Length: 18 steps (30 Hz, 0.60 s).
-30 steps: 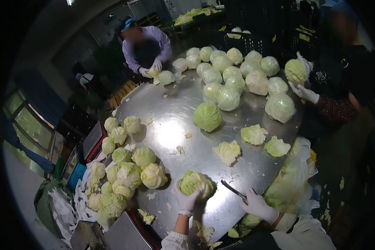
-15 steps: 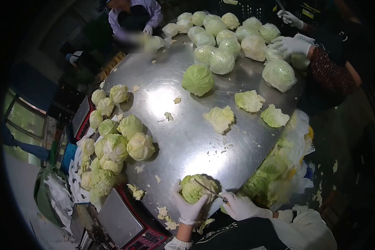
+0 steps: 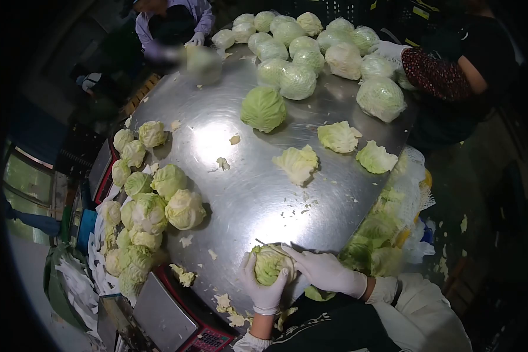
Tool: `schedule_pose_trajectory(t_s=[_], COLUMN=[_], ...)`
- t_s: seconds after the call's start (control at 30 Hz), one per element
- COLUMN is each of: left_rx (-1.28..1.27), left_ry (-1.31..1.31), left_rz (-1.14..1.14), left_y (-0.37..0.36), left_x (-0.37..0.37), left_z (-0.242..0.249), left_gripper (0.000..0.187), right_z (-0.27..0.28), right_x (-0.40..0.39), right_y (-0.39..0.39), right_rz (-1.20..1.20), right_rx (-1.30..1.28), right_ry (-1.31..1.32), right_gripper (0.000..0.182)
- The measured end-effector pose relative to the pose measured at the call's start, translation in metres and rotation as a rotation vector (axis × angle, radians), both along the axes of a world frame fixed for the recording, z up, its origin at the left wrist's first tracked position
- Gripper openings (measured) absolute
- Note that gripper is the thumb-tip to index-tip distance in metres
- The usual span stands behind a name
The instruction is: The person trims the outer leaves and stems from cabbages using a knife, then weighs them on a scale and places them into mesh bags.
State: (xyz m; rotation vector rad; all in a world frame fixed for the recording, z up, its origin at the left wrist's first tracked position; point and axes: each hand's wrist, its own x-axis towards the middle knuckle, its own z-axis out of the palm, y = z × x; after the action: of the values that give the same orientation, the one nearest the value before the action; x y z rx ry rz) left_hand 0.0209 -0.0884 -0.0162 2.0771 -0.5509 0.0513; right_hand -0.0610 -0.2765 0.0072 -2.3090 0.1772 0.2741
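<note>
My left hand, in a white glove, is wrapped round the left and near side of a cabbage at the near edge of the metal table. My right hand, gloved too, reaches over the cabbage's right side with its fingers against it. A thin knife blade shows at the far side of the cabbage; its handle is hidden by my right hand. Below that hand, a green leaf hangs at the table edge.
Trimmed cabbages are heaped at left beside a scale. Wrapped cabbages fill the far side. Loose leaves lie mid-table. Leaf waste is bagged at right. Two people work across the table.
My right hand has moved left and up onto the cabbage, and the blade now shows beyond it. The view has shifted slightly. The co-worker at right has reached farther in over the wrapped cabbages.
</note>
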Motion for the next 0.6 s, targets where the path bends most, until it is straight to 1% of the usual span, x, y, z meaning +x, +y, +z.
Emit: schedule_pose_trajectory(t_s=[0.03,0.07,0.13,0.17,0.23,0.27,0.3,0.33,0.37,0.43,0.47,0.5,0.53,0.57,0.6], left_rx=[-0.002,-0.005,-0.011,0.036,0.084,0.054,0.025,0.026,0.009,-0.008,0.020,0.062,-0.075,-0.081,-0.125], left_ry=[0.002,0.002,0.001,-0.019,-0.039,-0.043,-0.048,-0.048,-0.073,-0.103,-0.176,-0.238,-0.120,-0.124,-0.073], left_rz=[-0.004,0.013,0.026,0.020,0.013,0.015,0.019,0.019,0.001,-0.017,-0.046,-0.074,-0.055,-0.045,-0.086], left_y=[-0.001,-0.003,-0.005,-0.004,-0.004,-0.004,-0.002,0.001,0.005,0.010,0.008,0.015,0.023,0.031,0.044], left_x=[0.000,0.000,0.000,0.000,-0.002,-0.003,-0.003,-0.004,-0.004,-0.011,-0.013,-0.018,-0.017,-0.017,-0.016], left_z=[0.000,0.001,0.002,0.003,0.004,0.002,0.001,-0.002,-0.006,-0.005,-0.005,-0.003,-0.016,-0.018,-0.019], left_gripper=[0.080,0.080,0.080,0.080,0.079,0.079,0.078,0.078,0.077,0.075,0.075,0.076,0.082,0.082,0.085], right_z=[0.000,0.002,0.006,0.003,-0.013,-0.027,-0.043,-0.050,-0.042,-0.025,-0.036,-0.039,-0.043,-0.042,-0.041], right_x=[0.004,0.008,0.012,0.012,0.014,0.016,0.020,0.021,0.023,0.031,0.035,0.035,0.035,0.033,0.028], right_y=[-0.004,-0.008,-0.013,-0.012,-0.012,-0.014,-0.016,-0.018,-0.026,-0.047,-0.043,-0.040,-0.036,-0.032,-0.032], right_rz=[0.018,0.014,0.015,0.011,-0.014,-0.015,0.016,0.048,0.049,0.007,-0.001,-0.008,-0.032,-0.050,-0.036], right_rx=[0.050,0.047,0.182,0.181,0.220,0.220,0.240,0.261,0.263,0.120,0.088,0.110,0.134,0.154,0.152], right_ry=[0.018,0.019,0.086,0.086,-0.012,-0.012,-0.108,-0.205,-0.205,0.048,0.027,-0.034,-0.019,0.006,0.007], right_gripper=[0.059,0.059,0.055,0.055,0.054,0.054,0.052,0.050,0.050,0.048,0.047,0.047,0.047,0.047,0.047])
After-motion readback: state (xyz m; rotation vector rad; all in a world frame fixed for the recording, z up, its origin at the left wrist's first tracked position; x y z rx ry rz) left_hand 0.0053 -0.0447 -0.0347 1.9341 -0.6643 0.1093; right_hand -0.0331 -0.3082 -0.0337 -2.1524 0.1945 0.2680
